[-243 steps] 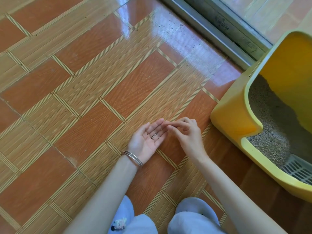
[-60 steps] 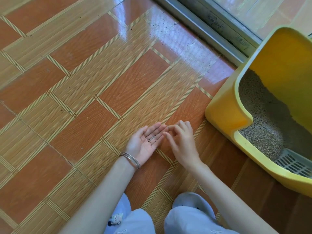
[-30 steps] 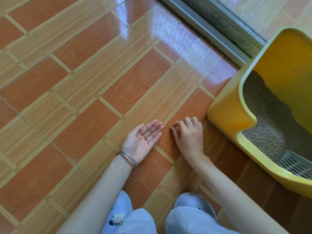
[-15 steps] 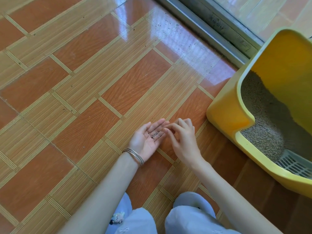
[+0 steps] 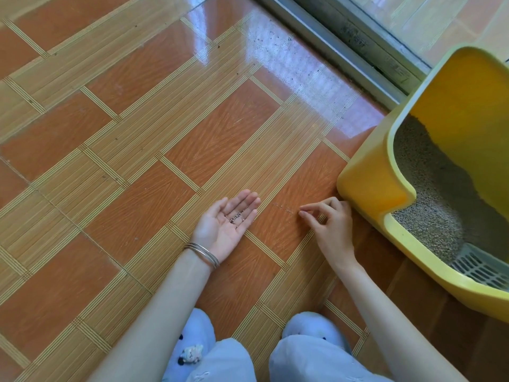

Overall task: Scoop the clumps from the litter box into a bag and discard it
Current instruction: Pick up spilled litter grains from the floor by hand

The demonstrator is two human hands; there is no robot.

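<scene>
A yellow litter box [image 5: 370, 188] stands on the floor at the right, filled with grey litter [image 5: 438, 194]. My left hand [image 5: 227, 226] lies palm up on the tiles, fingers straight, with a small pile of stray litter grains [image 5: 236, 216] in it. My right hand [image 5: 329, 226] hovers low beside the box's near corner, thumb and forefinger close together above a few loose grains [image 5: 285, 208] on the floor. Whether it pinches a grain is too small to tell. No bag or scoop is in view.
A grey-white slotted grate [image 5: 480, 267] sits at the box's near right end. A metal sliding-door track [image 5: 338, 48] runs along the back, with scattered specks on the glossy tiles [image 5: 275, 42] before it. My knees and light slippers [image 5: 311, 326] are at the bottom.
My right hand has drawn away from my left palm and moved right, toward the litter box's corner. The left hand stays palm up with the grains.
</scene>
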